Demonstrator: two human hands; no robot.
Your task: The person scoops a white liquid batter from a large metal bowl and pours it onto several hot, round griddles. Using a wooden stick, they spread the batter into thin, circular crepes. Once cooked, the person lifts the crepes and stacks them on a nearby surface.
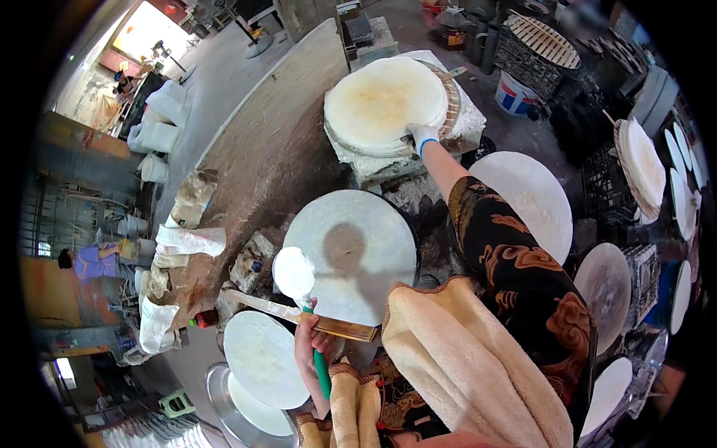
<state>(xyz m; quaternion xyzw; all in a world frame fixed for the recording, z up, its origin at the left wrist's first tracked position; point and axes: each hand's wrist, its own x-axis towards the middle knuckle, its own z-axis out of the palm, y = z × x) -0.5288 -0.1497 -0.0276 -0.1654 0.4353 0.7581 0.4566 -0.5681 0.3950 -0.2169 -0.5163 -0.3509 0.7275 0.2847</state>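
Observation:
My left hand point(312, 345) is closed round the green handle of a ladle point(294, 273) whose round head is coated white. In the same grip is a long flat wooden spatula point(345, 327), its far end smeared white. Both are held over the near-left edge of a large round griddle point(373, 231), which has a pale surface and carries a shadow. My right hand point(423, 137), in a white glove with a blue cuff, reaches far forward. It grips the near-right edge of a big round pancake point(387, 101) on a stack; its fingertips are partly hidden.
The stack sits on a slatted round rack point(452, 104) atop a white-crusted block point(470, 125). A curved low wall point(261, 134) runs along the left. Round white discs point(263, 357) lie near left, one in a metal basin point(216, 388). A bucket point(515, 93) stands far right. Another person point(97, 261) is at left.

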